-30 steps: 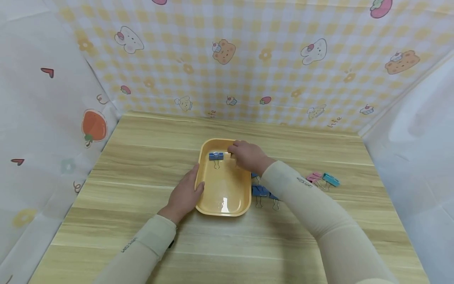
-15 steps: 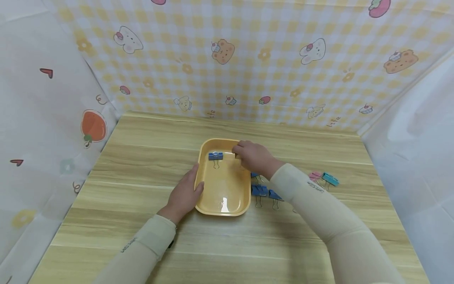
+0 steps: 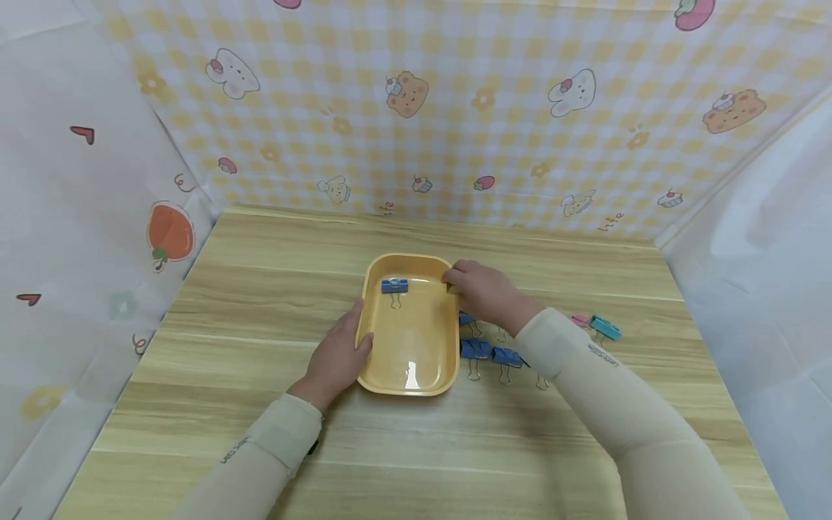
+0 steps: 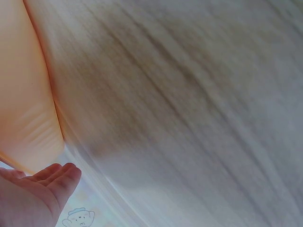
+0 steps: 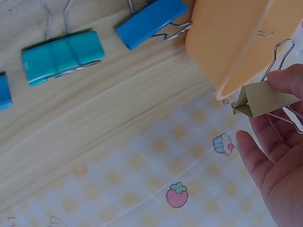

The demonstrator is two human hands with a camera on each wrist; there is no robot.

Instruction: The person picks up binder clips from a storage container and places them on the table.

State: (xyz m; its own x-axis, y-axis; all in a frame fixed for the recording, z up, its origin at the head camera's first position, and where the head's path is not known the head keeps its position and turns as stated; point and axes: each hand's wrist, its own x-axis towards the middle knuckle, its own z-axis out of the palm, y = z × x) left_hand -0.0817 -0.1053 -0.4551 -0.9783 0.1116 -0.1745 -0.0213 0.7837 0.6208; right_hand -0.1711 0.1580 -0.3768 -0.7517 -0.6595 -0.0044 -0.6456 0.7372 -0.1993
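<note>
In the head view my left hand (image 3: 338, 357) rests along the left side of the yellow tray (image 3: 409, 393), its thumb over the rim. The left wrist view shows its fingers (image 4: 64, 179) straight, just by the tray wall (image 4: 26, 90). My right hand (image 3: 484, 289) is over the tray's far right rim, pinching an olive binder clip (image 5: 267, 98) between thumb and fingers. Both wire handles of that clip stick out in the right wrist view. One blue binder clip (image 3: 394, 286) lies inside the tray near its far end.
Several blue binder clips (image 3: 507, 356) lie right of the tray, some partly under my right arm. Farther right lie a teal binder clip (image 3: 606, 327) and a pink binder clip (image 3: 581, 319), half hidden by the sleeve. A patterned cloth (image 3: 455, 144) hangs behind the wooden table (image 3: 273, 282).
My right hand has moved right, from inside the tray to its right rim, carrying the olive binder clip. More blue clips show beside the tray. My left hand has stayed put.
</note>
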